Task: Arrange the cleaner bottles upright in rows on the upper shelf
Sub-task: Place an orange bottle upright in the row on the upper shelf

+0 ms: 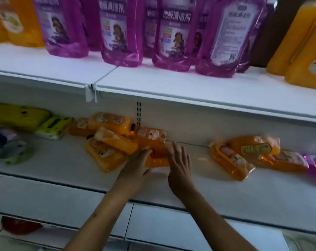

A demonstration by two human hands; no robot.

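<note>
Nearest, both arms reach in over the lower shelf (63, 160). The left hand (135, 163) and right hand (179, 163) lie with fingers nearly straight on either side of an orange bottle (157, 158) lying flat near the shelf's middle; they touch it, but no firm grip shows yet. Beside it to the left lies a heap of orange bottles (110, 142), and another loose group (244, 156) rests toward the right end, all on their sides. Farther up, on the upper shelf (171, 84), purple bottles (121, 33) stand upright in a front row with more behind, and orange ones (302, 51) stand at both ends. Judging by this, the purple part looks done; the fallen orange bottles remain.
</note>
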